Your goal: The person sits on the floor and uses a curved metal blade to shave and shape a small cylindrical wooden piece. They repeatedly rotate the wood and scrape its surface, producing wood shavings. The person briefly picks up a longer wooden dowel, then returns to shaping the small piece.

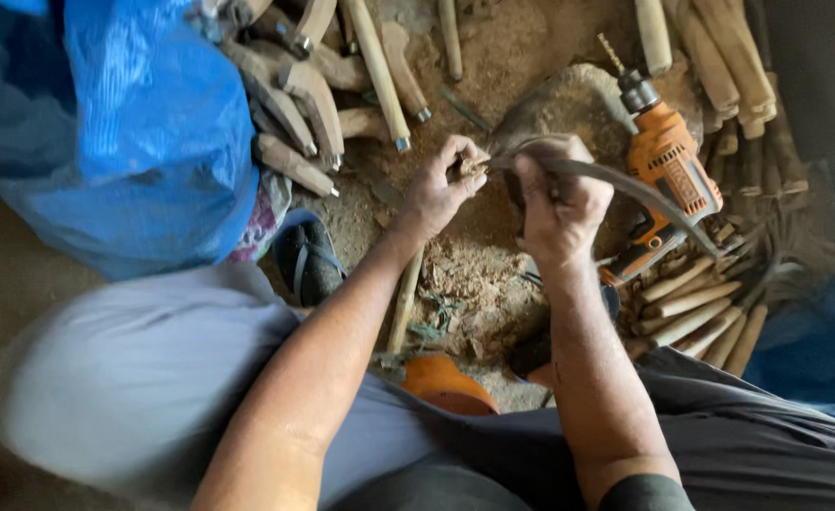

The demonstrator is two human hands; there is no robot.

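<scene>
Nearest, right hand [559, 203] fisted around a dark curved metal blade [625, 185], long axis running from 9 to 4 o'clock. Left hand [436, 189], at its 9 o'clock, pinches a small pale wood piece [472, 167] touching the blade's tip. Beyond, at 2 o'clock, orange power drill [668, 175].

Bare forearms, a dark sleeve edge at the right elbow, and grey trousers.

Orange drill [668, 175] crowds right; wooden handles [318, 104] left.
</scene>
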